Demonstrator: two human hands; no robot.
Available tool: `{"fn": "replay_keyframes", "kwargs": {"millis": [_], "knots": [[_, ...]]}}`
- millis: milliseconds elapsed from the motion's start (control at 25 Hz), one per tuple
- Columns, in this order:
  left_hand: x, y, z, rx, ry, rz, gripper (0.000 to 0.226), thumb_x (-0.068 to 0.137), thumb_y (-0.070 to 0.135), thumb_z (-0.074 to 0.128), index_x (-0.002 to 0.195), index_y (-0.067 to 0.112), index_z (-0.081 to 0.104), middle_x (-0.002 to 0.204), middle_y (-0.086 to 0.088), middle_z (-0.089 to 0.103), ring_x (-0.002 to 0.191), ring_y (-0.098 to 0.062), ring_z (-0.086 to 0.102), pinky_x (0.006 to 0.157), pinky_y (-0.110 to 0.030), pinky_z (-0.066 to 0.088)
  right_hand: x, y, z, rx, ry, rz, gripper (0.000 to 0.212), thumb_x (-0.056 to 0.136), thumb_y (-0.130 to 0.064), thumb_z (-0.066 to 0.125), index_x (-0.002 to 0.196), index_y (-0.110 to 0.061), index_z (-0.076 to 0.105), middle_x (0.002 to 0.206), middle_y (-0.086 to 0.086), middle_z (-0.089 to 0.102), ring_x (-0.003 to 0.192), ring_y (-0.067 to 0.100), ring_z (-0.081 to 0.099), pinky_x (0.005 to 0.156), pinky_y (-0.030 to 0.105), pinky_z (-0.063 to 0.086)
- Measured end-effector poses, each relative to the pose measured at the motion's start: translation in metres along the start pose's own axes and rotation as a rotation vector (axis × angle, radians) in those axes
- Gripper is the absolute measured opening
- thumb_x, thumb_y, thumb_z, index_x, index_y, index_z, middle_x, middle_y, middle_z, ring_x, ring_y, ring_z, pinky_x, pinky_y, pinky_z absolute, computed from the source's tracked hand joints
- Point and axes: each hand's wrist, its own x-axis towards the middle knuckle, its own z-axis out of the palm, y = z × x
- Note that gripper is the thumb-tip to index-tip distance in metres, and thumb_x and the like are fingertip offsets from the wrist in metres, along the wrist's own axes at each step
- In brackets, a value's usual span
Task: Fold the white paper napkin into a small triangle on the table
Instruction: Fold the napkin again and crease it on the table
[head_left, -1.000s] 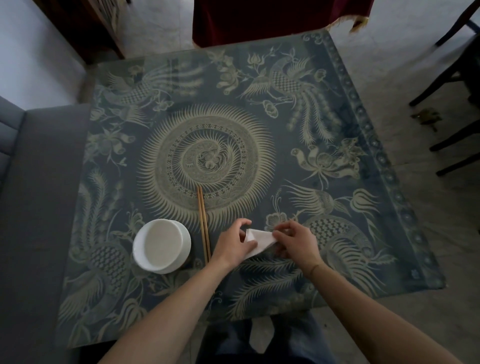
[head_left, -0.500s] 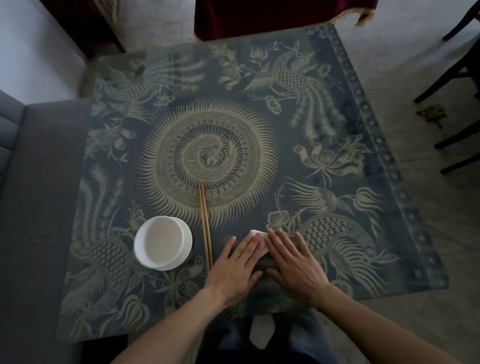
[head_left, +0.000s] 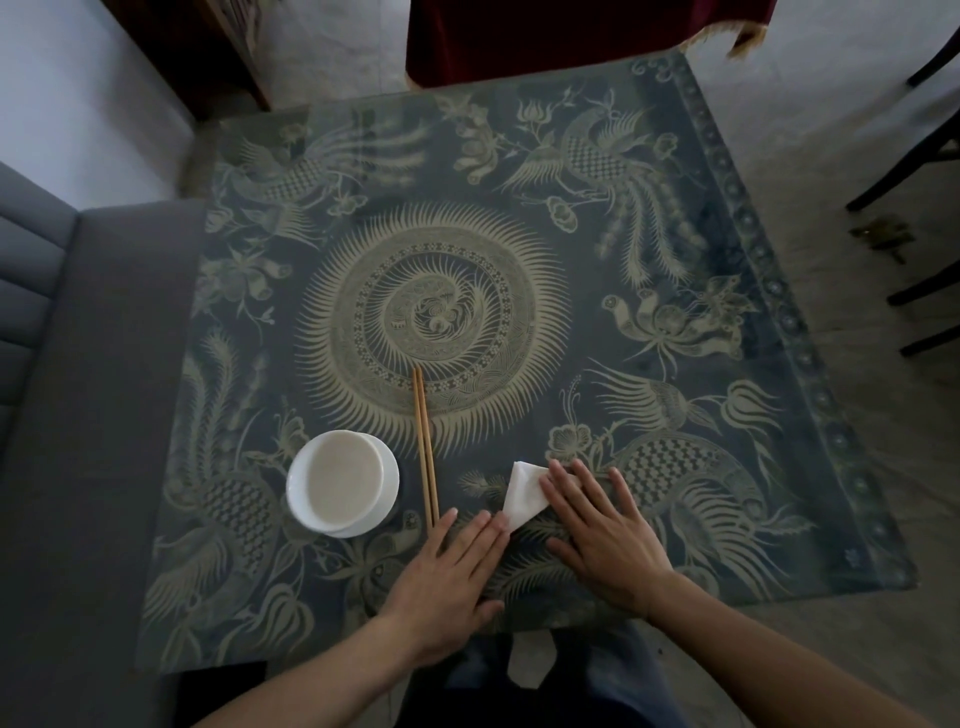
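Dim room, glass-topped table (head_left: 519, 156) w/ a dark blue cloth printed in pale phoenixes and a big spiral medallion at centre. Nearest, at 6 o'clock, the person's lap in dark trousers under the table edge. Left hand (head_left: 447, 577) lies flat, palm down, fingers (head_left: 485, 535) straight and close together, tips touching the near corner of the napkin. Right hand (head_left: 602, 530) also flat, palm down, fingers a little spread, pressing on the right part of the white paper napkin (head_left: 522, 496) — folded into a small triangle-ish shape, flat on the table at approx 5 o'clock from the medallion; its right side is hidden under the hand. Neither hand grips anything. Just left of the left hand's fingertips, a pair of wooden chopsticks (head_left: 425, 447) lies pointing toward 12 o'clock. At 7 o'clock, a white bowl (head_left: 343, 483) on a white saucer. Grey sofa (head_left: 78, 415) at 9 o'clock; dark red cloth (head_left: 545, 36) at 12 — chair legs (head_left: 904, 171) at 2.
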Motion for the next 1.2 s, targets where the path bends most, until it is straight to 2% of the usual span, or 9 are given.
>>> {"fn": "replay_keyframes", "kwargs": {"millis": [120,200,320,440,600,840,960,1080,1200], "knots": [[0.020,0.006,-0.016,-0.091,0.133,-0.036,0.063,0.095,0.045,0.046,0.146,0.007,0.040,0.154,-0.013,0.038,0.143,-0.028,0.032,0.117,-0.053,0.023,-0.001,0.000,0.000,0.007,0.014,0.016,0.071,0.098,-0.061,0.023,0.155,-0.024,0.001,0.163,0.002,-0.006,0.149,0.024,-0.004,0.115,0.055,0.002],[0.044,0.007,-0.030,-0.136,0.137,-0.103,0.066,0.098,0.044,0.040,0.152,0.008,0.027,0.162,-0.011,0.020,0.149,-0.026,0.016,0.120,-0.050,0.016,-0.001,-0.001,0.000,0.009,0.019,0.027,0.071,0.097,-0.061,0.023,0.154,-0.026,0.000,0.163,0.002,-0.006,0.149,0.025,-0.004,0.115,0.055,0.002],[0.073,0.000,-0.034,-0.047,0.025,-0.103,0.068,0.102,0.049,0.021,0.155,0.015,-0.006,0.162,-0.002,-0.015,0.149,-0.018,-0.012,0.121,-0.046,-0.005,-0.001,-0.001,0.000,0.014,0.024,0.054,0.071,0.097,-0.062,0.025,0.154,-0.029,0.000,0.163,0.001,-0.006,0.149,0.026,-0.005,0.115,0.057,0.002],[0.077,-0.007,-0.024,-0.028,-0.032,-0.090,0.069,0.102,0.050,0.018,0.152,0.018,-0.016,0.160,0.002,-0.024,0.148,-0.015,-0.019,0.120,-0.045,-0.010,-0.013,0.008,0.002,0.016,0.045,0.107,0.069,0.097,-0.060,0.027,0.154,-0.025,0.012,0.162,-0.004,0.008,0.149,0.029,0.007,0.113,0.060,0.008],[0.079,-0.007,-0.019,-0.016,-0.049,-0.088,0.070,0.101,0.052,0.015,0.153,0.017,-0.016,0.159,0.002,-0.026,0.146,-0.015,-0.023,0.119,-0.046,-0.013,-0.030,0.022,0.004,-0.049,0.061,0.115,0.064,0.098,-0.054,0.026,0.153,-0.022,0.020,0.161,-0.006,0.016,0.148,0.029,0.012,0.112,0.064,0.012],[0.067,-0.007,-0.022,-0.038,-0.046,-0.105,0.072,0.100,0.056,0.014,0.152,0.016,-0.017,0.159,0.000,-0.026,0.145,-0.016,-0.027,0.117,-0.048,-0.017,-0.030,0.005,-0.001,-0.022,0.085,0.209,0.066,0.096,-0.051,0.028,0.151,-0.014,0.028,0.160,0.001,0.023,0.147,0.033,0.015,0.112,0.062,0.013],[0.057,0.002,-0.016,-0.030,-0.005,-0.073,0.073,0.101,0.056,0.018,0.153,0.015,-0.013,0.161,-0.002,-0.022,0.146,-0.018,-0.024,0.116,-0.048,-0.012,-0.024,-0.004,-0.003,0.017,0.114,0.196,0.070,0.095,-0.049,0.032,0.152,-0.009,0.023,0.161,0.008,0.017,0.148,0.031,0.012,0.113,0.057,0.010],[0.056,0.012,-0.012,-0.044,-0.015,-0.032,0.074,0.100,0.057,0.018,0.153,0.015,-0.013,0.162,-0.001,-0.018,0.146,-0.017,-0.022,0.117,-0.047,-0.009,-0.010,-0.015,-0.001,0.017,0.065,0.047,0.071,0.097,-0.050,0.031,0.153,-0.011,0.009,0.162,0.006,0.002,0.149,0.025,0.000,0.115,0.048,0.002],[0.039,0.008,-0.007,-0.044,-0.001,-0.027,0.072,0.099,0.054,0.022,0.155,0.013,0.003,0.163,-0.003,-0.002,0.149,-0.020,-0.007,0.116,-0.045,-0.002,-0.007,-0.011,0.001,0.012,0.035,0.013,0.072,0.098,-0.053,0.028,0.153,-0.014,0.003,0.162,0.004,-0.003,0.148,0.022,-0.006,0.115,0.044,-0.003]]}}
